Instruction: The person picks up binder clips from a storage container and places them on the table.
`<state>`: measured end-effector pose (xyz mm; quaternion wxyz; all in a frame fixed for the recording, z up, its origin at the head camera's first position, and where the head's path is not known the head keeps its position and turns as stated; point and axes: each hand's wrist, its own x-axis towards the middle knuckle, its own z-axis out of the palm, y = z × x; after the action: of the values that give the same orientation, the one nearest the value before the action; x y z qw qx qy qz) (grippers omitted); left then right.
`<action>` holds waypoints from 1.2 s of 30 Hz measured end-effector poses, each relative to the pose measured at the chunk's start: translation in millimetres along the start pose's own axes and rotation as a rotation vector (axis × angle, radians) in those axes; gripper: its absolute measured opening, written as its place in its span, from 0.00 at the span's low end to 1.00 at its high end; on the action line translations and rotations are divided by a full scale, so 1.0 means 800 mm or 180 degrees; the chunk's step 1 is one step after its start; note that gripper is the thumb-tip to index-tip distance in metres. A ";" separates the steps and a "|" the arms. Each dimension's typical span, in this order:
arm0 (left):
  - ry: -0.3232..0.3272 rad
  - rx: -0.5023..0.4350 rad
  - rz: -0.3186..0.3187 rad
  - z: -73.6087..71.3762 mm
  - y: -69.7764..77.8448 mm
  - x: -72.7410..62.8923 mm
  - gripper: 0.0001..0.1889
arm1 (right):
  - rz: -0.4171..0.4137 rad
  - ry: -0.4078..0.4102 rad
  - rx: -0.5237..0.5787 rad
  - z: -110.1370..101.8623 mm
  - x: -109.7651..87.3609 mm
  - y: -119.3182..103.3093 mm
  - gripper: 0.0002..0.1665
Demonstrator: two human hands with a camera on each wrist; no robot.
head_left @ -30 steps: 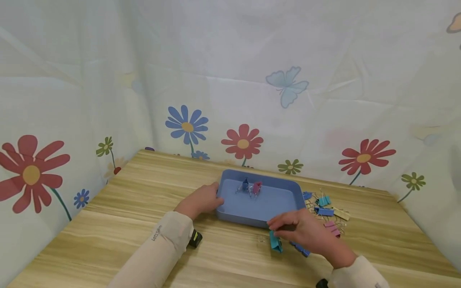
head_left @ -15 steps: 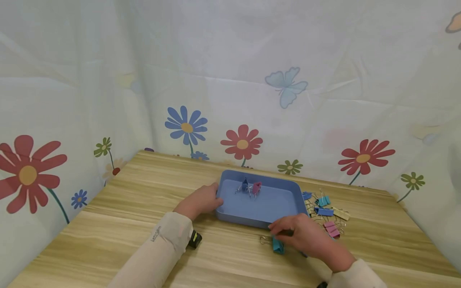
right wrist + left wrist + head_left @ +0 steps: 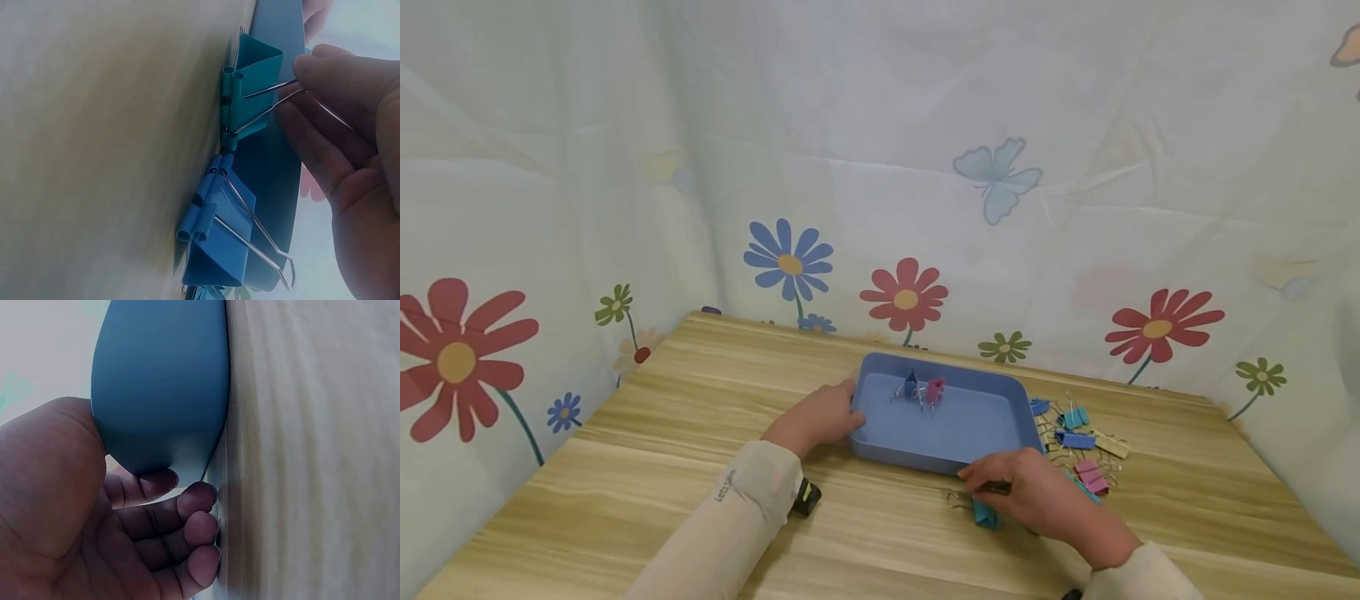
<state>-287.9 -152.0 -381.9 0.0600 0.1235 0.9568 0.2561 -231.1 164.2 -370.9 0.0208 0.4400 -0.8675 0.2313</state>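
My left hand (image 3: pixel 822 417) grips the left end of the shallow blue tray (image 3: pixel 970 429), with the fingertips close to the tabletop in the left wrist view. Inside the tray lie a dark blue binder clip (image 3: pixel 911 385) and a pink binder clip (image 3: pixel 936 389). Just in front of the tray's near right corner, my right hand (image 3: pixel 1036 496) pinches a wire handle of a teal binder clip (image 3: pixel 259 72). That clip's folded edge is close against the table. Beside it in the right wrist view is a blue binder clip (image 3: pixel 219 250), hidden behind the hand in the head view.
Right of the tray lies a loose group of binder clips, among them a teal one (image 3: pixel 1073 417), a blue one (image 3: pixel 1077 440), a yellow one (image 3: pixel 1111 446) and a pink one (image 3: pixel 1091 477). A flower-printed cloth (image 3: pixel 820 167) hangs behind the wooden table (image 3: pixel 700 400).
The teal clip in my right hand has shifted slightly right and come down toward the table. The right hand now covers the blue clip beside it. My left hand and the tray stay put.
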 end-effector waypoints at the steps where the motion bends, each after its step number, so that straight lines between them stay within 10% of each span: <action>1: -0.0003 0.0001 -0.0005 0.000 0.000 0.000 0.31 | -0.0016 0.0004 -0.0002 0.000 0.000 0.000 0.13; 36: 0.0002 0.0032 -0.0032 0.001 -0.001 0.003 0.32 | -0.0364 0.0644 -0.0385 -0.022 0.013 -0.003 0.20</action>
<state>-289.9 -151.6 -383.2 0.0603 0.1189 0.9588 0.2510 -238.6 162.7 -351.6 0.1479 0.4611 -0.8468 0.2201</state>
